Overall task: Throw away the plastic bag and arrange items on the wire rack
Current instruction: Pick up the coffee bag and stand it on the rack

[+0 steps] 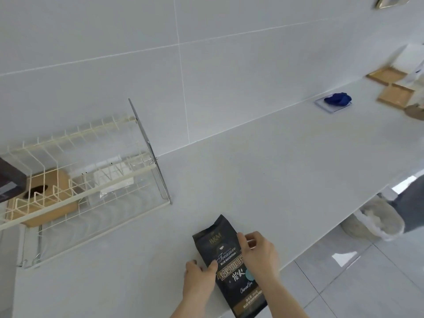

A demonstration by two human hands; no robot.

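On the counter [286, 171], coffee bag [226, 253] lies lengthwise, top toward wall.

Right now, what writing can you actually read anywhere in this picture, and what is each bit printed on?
All on the black coffee bag held by both hands on the counter:
"B&M", near its top
"Treasure", in script
"BLUE MOUNTAIN", beneath that
"Charcoal Fire", lower down, slanted
Large Chinese characters across the gold band: too distorted to read surely
Small print on the bottom strip: too blurred
The dark box on the wire rack: no legible text
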